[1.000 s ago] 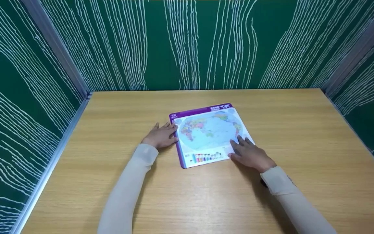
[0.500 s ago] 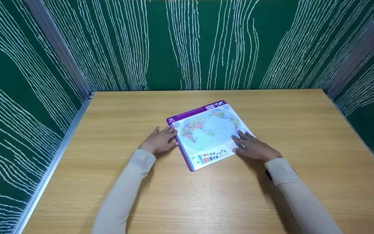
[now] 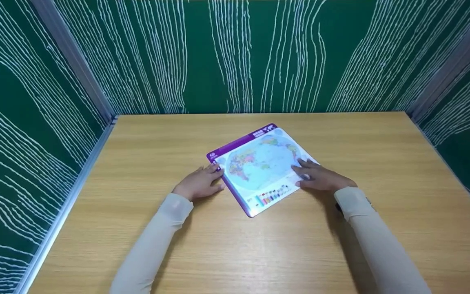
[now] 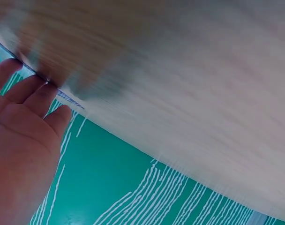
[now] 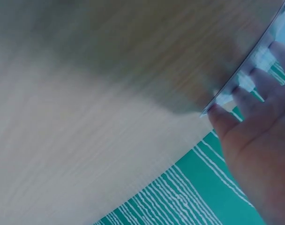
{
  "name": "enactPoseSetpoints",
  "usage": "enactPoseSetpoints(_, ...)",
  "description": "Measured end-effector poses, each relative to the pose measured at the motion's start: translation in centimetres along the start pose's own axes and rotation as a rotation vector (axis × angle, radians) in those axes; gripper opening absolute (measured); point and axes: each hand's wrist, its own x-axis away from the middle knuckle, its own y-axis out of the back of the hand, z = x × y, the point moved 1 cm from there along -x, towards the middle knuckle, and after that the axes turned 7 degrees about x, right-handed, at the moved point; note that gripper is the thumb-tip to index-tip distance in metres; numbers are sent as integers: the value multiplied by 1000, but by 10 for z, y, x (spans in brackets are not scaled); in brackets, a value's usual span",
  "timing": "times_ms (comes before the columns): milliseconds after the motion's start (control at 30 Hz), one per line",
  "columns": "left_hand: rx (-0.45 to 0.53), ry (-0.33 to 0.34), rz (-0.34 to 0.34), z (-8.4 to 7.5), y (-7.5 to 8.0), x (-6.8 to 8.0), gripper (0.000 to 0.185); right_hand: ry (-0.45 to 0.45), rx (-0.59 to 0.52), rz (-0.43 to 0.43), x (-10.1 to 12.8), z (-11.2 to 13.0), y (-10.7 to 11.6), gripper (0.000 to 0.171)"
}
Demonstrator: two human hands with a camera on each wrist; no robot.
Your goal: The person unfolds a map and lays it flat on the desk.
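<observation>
The fingers [image 3: 213,169] of the left hand [image 3: 199,183] lie straight and slightly spread, flat on the worktop [image 3: 382,163], their tips touching the purple left edge of a map board [image 3: 259,163]; in the left wrist view the same fingers [image 4: 37,96] meet the board's thin edge [image 4: 63,96], palm facing the worktop. The fingers [image 3: 302,167] of the right hand [image 3: 320,179] are also straight and spread, pressing down on the right part of the board, with the thumb at its near right edge; the right wrist view shows those fingers [image 5: 255,86] laid over the board's glossy edge [image 5: 236,84]. Neither hand curls round anything. The board lies flat near the middle of the wooden worktop, between the two hands, turned so that one corner points toward the person. It shows a coloured world map in an oval, a purple band along its far and left sides, and a row of small coloured marks near its near edge. Both arms wear pale sleeves [image 3: 153,245]. Green walls [image 3: 239,53] with white wavy lines enclose the worktop on three sides.
</observation>
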Motion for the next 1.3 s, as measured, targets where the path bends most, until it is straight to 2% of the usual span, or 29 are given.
enactPoseSetpoints(233, -24, -32, -10, -5, -4, 8, 64, 15, -11, 1, -7, -3, 4, 66)
enactPoseSetpoints(400, -31, -18, 2, -8, -6, 11, 65, -34, -43, 16, -5, -1, 8, 62)
enactPoseSetpoints(733, -44, -35, 0, -12, -7, 12, 61, -106, -39, 35, -7, 3, 12, 63)
enactPoseSetpoints(900, -33, -37, -6, -11, -4, 10, 57, -88, 27, 35, -10, 6, 10, 60)
enactPoseSetpoints(1033, -28, -64, -47, -9, 1, 6, 50, -52, 75, 13, -7, 10, 9, 58)
enactPoseSetpoints(1167, 32, -90, -103, -5, 6, 1, 45, -20, 83, -13, -5, 15, 9, 59)
enactPoseSetpoints(1300, 150, -17, -140, 1, 10, -1, 45, -14, 74, -36, -3, 22, 10, 62)
